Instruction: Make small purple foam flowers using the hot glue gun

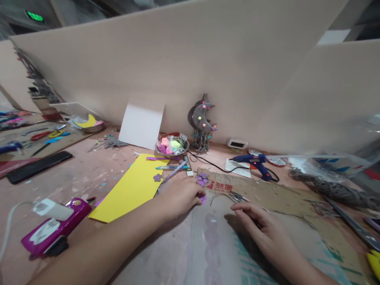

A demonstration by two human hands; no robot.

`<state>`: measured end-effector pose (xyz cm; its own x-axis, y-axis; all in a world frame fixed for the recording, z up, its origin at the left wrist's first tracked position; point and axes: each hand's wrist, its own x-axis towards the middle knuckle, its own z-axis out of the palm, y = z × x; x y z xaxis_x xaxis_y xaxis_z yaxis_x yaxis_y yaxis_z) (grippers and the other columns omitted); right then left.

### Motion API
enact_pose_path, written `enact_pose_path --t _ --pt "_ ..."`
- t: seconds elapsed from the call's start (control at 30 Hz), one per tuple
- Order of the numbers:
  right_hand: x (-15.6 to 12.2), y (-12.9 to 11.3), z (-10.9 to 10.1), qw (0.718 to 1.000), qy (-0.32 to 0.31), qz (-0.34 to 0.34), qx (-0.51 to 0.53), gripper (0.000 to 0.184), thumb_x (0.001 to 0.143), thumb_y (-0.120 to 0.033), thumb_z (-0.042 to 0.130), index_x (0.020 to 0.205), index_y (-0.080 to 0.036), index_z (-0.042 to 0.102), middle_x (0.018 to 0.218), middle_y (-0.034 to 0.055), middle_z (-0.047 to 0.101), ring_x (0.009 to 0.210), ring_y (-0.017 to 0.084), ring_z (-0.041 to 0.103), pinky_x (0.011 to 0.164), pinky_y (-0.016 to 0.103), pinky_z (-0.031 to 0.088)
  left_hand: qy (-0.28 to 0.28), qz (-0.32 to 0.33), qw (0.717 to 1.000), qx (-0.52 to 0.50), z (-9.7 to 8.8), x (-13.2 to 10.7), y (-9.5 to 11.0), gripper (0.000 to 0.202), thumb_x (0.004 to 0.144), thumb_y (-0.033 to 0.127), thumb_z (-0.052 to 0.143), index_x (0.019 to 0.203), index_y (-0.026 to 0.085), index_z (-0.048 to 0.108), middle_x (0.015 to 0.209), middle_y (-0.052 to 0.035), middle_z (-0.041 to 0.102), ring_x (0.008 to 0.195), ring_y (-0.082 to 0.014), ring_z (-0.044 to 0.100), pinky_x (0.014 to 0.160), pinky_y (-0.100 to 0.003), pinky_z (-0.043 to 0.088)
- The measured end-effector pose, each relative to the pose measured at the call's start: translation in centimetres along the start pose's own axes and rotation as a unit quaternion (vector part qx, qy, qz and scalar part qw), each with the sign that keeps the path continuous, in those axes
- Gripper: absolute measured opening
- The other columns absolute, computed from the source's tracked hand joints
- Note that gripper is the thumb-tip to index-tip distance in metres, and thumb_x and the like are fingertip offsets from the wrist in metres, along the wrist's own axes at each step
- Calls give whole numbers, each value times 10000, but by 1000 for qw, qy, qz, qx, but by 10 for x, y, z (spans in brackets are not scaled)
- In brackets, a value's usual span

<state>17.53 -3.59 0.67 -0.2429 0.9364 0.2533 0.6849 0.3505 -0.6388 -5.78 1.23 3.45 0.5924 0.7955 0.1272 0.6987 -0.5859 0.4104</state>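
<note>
My left hand (181, 194) reaches over the work sheet with curled fingers, its fingertips closed on a small purple piece (203, 199). Just beyond it, purple flowers (202, 179) lie on the cardboard. My right hand (264, 227) hovers at the sheet's right side, thumb and forefinger tips close together. Something dark shows between its fingers, too hidden to name. Behind those fingertips are the metal tips of a tool (236, 196), and I cannot tell whether the hand touches it. Faint purple rounds (211, 237) run down the clear plastic sheet (198, 253) between my hands.
Yellow card (127, 190) bears a purple flower (157, 177) and a pen (175, 171). Behind stand a bowl of colored clay (172, 145) and a moon-shaped ornament (204, 116). A blue glue gun (257, 163), gray yarn (329, 190) and a magenta power strip (56, 229) lie around.
</note>
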Motion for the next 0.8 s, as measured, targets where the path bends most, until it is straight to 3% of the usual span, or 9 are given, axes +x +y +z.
enact_pose_path --t 0.2,0.33,0.53,0.8 --pt "0 3 1 1000 -9 -9 -2 231 877 -355 425 852 -232 619 804 11 682 737 155 634 654 241 481 13 -56 996 -73 4 3 -4 137 758 275 580 822 222 689 842 -14 680 906 -204 562 756 -284 392" --pt "-1 5 1 1000 -15 -6 -5 232 878 -359 425 859 -228 615 813 15 676 746 159 628 662 250 479 12 -59 991 -119 7 8 -14 184 781 233 527 828 252 703 815 12 692 848 -177 582 741 -271 400" --pt "0 4 0 1000 -17 -12 3 238 876 -351 420 856 -225 620 798 16 672 724 156 621 648 250 480 29 -67 993 -95 12 8 -22 173 775 256 542 838 235 701 836 -10 687 877 -200 567 733 -279 405" --pt "0 3 0 1000 -16 -5 3 235 875 -352 425 857 -223 621 788 16 673 711 153 622 635 245 480 70 -25 997 -35 4 3 -8 181 833 216 493 897 222 662 908 -18 655 881 -181 554 753 -287 397"
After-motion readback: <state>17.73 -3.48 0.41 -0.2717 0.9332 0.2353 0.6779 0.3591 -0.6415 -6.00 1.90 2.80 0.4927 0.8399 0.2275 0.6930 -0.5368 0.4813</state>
